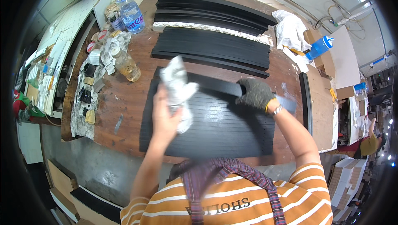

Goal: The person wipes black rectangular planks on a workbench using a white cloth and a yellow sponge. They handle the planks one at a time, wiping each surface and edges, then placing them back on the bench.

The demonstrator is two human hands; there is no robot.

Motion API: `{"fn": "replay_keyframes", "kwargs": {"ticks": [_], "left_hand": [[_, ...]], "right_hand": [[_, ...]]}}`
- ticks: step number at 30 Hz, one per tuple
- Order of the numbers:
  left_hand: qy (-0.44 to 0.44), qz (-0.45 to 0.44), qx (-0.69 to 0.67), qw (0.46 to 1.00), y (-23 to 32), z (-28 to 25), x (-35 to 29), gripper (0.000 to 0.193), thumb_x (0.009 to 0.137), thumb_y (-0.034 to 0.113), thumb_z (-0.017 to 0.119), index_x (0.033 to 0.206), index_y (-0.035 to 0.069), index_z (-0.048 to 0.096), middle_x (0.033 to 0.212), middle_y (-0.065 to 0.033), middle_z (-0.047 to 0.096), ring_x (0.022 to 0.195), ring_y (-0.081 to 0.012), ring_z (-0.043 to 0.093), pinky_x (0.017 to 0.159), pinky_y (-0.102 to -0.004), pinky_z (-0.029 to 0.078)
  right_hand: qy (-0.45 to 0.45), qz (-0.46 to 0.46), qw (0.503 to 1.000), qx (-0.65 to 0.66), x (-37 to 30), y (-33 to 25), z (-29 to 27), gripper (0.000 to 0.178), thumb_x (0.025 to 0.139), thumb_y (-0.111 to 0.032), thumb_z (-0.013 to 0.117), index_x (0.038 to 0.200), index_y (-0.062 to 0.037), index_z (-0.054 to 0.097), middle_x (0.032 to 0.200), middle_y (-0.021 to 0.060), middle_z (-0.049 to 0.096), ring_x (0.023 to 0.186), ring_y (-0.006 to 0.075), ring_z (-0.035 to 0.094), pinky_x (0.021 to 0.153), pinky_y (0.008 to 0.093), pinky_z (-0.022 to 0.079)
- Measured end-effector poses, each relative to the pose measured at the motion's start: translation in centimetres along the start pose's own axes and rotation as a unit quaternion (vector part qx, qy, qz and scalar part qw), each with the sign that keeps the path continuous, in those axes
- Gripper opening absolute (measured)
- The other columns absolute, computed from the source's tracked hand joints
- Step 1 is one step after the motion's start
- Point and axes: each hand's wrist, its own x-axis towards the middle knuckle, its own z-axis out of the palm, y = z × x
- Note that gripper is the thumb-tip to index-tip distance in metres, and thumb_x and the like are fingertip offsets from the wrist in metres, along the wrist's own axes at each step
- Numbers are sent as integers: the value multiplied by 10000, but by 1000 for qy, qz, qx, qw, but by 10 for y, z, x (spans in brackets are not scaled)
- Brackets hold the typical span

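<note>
My bare left hand (pixel 163 115) is closed around a crumpled white cloth (pixel 178 80), held above the left part of a flat row of black strips (pixel 207 127). My right hand (pixel 257 94), in a dark grey glove with a yellow cuff, grips a long black strip (pixel 222 86). That strip is lifted over the far side of the row and slants down to the right, its right end smeared by motion. The cloth is close to the strip's left end; whether they touch I cannot tell.
Beyond the row lie two more stacks of black strips, a nearer stack (pixel 207 44) and a farther stack (pixel 207 9). Bottles stand at the left: a jar of brownish liquid (pixel 125 64) and a large clear bottle (pixel 132 15). At the right are a white rag (pixel 289 30) and a blue bottle (pixel 320 48).
</note>
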Motion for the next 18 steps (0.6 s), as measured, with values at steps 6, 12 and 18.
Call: {"fn": "replay_keyframes", "kwargs": {"ticks": [6, 12, 18], "left_hand": [[-151, 428, 331, 827, 30, 78, 14, 426, 825, 209, 737, 1238, 279, 660, 1470, -19, 566, 1350, -228, 540, 1128, -644, 327], [-62, 268, 361, 891, -45, -21, 117, 541, 788, -105, 567, 1273, 115, 657, 1365, -121, 639, 1240, -313, 621, 1076, -441, 493], [-119, 275, 257, 919, 33, 29, 38, 514, 896, -30, 547, 1406, 32, 543, 1412, -216, 566, 1351, -343, 520, 1164, -484, 377]], "right_hand": [[37, 88, 995, -8, -110, -35, 7, 442, 766, -456, 752, 992, -76, 732, 920, 186, 724, 864, 391, 691, 758, 473, 540], [83, 158, 978, 113, -210, -21, 17, 652, 714, -438, 822, 1233, -66, 686, 1124, 197, 712, 1050, 384, 675, 911, 471, 530], [142, 207, 960, 125, -229, -38, 37, 553, 707, -368, 823, 1155, -70, 695, 1039, 188, 716, 961, 354, 696, 820, 466, 537]]}}
